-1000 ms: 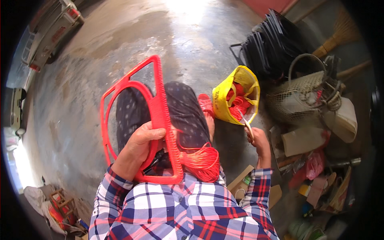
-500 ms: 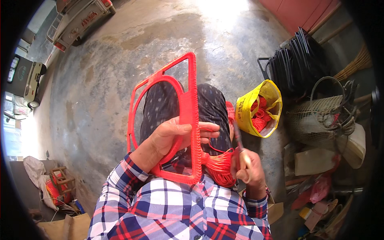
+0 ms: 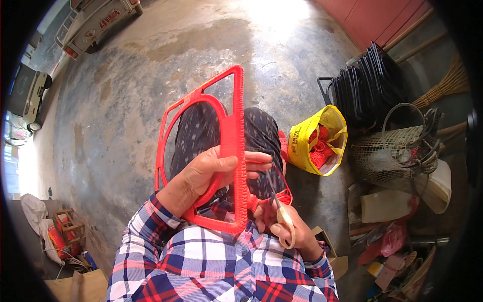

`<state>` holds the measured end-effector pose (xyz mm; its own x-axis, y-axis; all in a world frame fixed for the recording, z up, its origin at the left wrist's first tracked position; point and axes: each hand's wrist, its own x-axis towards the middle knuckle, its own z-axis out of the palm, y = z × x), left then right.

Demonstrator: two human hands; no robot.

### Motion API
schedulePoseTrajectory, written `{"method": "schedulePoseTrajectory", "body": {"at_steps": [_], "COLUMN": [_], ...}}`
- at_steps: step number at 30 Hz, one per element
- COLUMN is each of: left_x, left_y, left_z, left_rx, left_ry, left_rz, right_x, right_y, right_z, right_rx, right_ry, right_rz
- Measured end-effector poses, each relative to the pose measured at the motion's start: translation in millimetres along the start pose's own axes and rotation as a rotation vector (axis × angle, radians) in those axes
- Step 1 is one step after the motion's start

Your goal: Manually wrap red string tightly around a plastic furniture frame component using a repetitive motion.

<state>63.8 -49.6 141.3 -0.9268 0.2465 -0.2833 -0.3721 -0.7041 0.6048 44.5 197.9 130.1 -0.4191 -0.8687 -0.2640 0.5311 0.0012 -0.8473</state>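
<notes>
A red frame (image 3: 232,131) with a round opening, its edges bound in red cord, stands tilted over my lap. My left hand (image 3: 204,171) grips its side bar, thumb on the near face and fingers reaching past the right edge. My right hand (image 3: 296,225) is closed round a pair of scissors (image 3: 286,229) with light-coloured handle loops, the blades pointing up toward my left fingertips. Red cord (image 3: 253,202) shows between the frame and my right hand. Most of the cord bundle is hidden, and whether the blades touch the strand cannot be made out.
A yellow bag (image 3: 307,146) with red cord inside stands right of my knees. Behind it are a stack of black frames (image 3: 370,88), a wire mesh basket (image 3: 390,151) and a straw broom (image 3: 445,85). Vehicles are parked at the upper left, including a cargo tricycle (image 3: 103,25).
My right hand has moved left and inward to the cord by the frame, bringing the scissors blades near my left fingers. The hanging cord bundle is now largely covered. My left hand keeps its hold.
</notes>
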Motion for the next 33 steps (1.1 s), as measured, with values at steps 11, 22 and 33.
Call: {"method": "schedulePoseTrajectory", "body": {"at_steps": [11, 22, 33], "left_x": [0, -1, 10], "left_y": [-7, -19, -28], "left_z": [-4, -13, -10], "left_rx": [-0.015, -0.017, 0.070], "left_ry": [-0.023, 0.080, 0.044], "left_rz": [-0.008, -0.127, -0.108], "right_x": [14, 27, 51], "right_y": [-11, -24, -22], "right_z": [0, 1, -18], "right_rx": [0.042, -1.131, -1.239], "right_ry": [-0.010, 0.356, 0.277], "right_rz": [0.109, -0.345, -0.428]}}
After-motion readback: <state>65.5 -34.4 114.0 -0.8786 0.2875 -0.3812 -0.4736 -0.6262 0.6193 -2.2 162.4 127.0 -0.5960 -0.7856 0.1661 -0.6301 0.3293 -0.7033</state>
